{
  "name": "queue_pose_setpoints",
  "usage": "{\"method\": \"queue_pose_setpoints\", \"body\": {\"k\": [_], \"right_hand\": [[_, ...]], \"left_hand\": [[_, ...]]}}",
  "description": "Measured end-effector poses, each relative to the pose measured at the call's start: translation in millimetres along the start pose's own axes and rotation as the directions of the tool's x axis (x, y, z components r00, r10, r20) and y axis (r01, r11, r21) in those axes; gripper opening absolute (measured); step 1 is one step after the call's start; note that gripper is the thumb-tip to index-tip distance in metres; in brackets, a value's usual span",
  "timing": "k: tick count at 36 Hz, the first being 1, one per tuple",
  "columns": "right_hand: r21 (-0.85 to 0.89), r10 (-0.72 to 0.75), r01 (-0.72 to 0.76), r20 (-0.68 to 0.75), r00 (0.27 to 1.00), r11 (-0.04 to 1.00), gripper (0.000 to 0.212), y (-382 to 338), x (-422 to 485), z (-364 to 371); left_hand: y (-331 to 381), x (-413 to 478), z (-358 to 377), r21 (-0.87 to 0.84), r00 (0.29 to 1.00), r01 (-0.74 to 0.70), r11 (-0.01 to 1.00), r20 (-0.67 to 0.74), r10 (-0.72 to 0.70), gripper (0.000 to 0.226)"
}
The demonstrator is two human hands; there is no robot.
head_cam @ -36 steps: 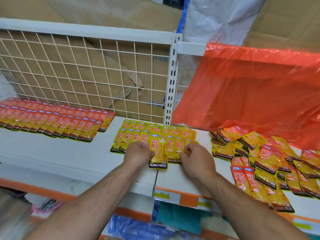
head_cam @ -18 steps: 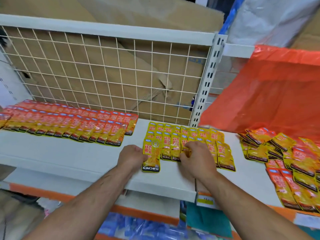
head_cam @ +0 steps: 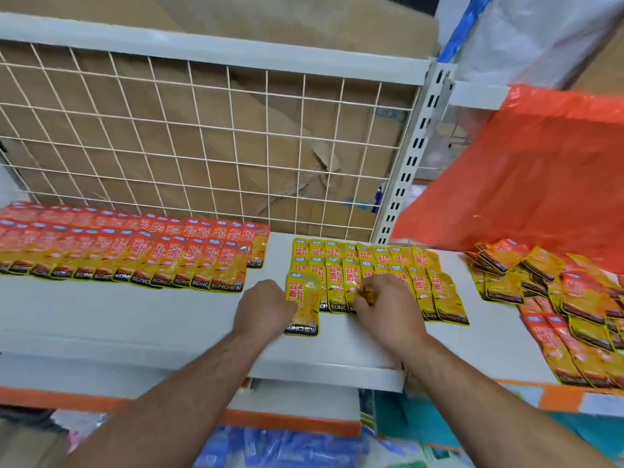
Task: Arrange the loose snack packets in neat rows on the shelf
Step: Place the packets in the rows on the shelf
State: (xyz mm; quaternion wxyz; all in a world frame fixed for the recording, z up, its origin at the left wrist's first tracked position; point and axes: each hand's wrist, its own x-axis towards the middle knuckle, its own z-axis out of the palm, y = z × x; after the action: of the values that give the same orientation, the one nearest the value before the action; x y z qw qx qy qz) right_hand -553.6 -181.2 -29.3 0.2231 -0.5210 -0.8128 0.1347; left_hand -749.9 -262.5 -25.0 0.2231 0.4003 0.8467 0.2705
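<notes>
On the shelf point(head_cam: 135, 315), the left hand point(head_cam: 263, 309), fingers curled, pinches the left edge of 1 yellow packet point(head_cam: 303, 310), which lies lengthwise front-to-back and juts forward immediately right of it, while the right hand point(head_cam: 388, 305) curls down, pinching the front row point(head_cam: 445, 298).
</notes>
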Motion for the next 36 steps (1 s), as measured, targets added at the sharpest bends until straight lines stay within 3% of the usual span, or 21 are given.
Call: {"method": "queue_pose_setpoints", "body": {"k": [11,16,19,24,31,36], "right_hand": [[-0.032,0.015,-0.015,0.003,1.0,0.999,0.025,0,-1,-4],[-0.063,0.031,-0.031,-0.004,1.0,0.998,0.028,6,-4,-8],[-0.095,0.051,-0.052,-0.017,0.999,0.994,0.032,14,-8,-15],[-0.158,0.151,-0.158,-0.054,0.987,0.975,0.029,39,-20,-38],[-0.164,0.272,-0.282,-0.08,0.959,0.945,0.04,97,-44,-73],[-0.134,0.274,-0.287,-0.111,0.955,0.948,0.038,143,-56,-94]], "left_hand": [[-4,4,3,0.003,0.998,-0.054,0.999,0.021,0.054,0.021],[13,-8,11,0.1,0.971,-0.227,0.969,-0.054,0.233,0.03],[34,-14,22,0.109,0.914,-0.397,0.911,-0.04,0.403,0.035],[68,-24,55,0.191,0.758,-0.648,0.737,0.075,0.647,0.041],[117,-49,102,0.218,0.641,-0.767,0.604,0.228,0.733,0.045],[151,-65,135,0.226,0.614,-0.789,0.571,0.272,0.741,0.045]]}}
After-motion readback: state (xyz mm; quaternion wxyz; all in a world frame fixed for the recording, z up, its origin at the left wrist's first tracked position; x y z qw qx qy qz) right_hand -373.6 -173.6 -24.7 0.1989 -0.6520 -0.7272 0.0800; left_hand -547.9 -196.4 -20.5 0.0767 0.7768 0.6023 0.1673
